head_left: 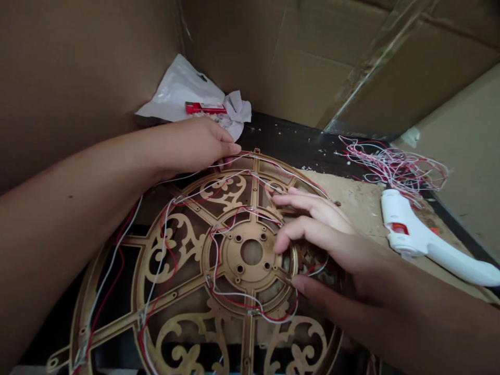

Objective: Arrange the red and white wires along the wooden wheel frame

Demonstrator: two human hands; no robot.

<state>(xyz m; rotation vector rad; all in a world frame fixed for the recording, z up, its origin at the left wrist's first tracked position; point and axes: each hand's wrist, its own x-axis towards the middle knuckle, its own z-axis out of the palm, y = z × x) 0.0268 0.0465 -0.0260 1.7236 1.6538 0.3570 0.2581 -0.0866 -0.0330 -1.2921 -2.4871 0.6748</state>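
- Gilded fretwork wheel frame (250, 271), threaded with red and white wires (234, 295), lying flat beneath both hands
- Crumpled white plastic bag (179, 88) just beyond the left hand
- Left hand (195, 146) curled over the frame's upper rim
- Right hand (324, 245), apart from the left, spread across the hub's right side
- Loose wire bundle (394, 169) above a white glue gun (417, 234)
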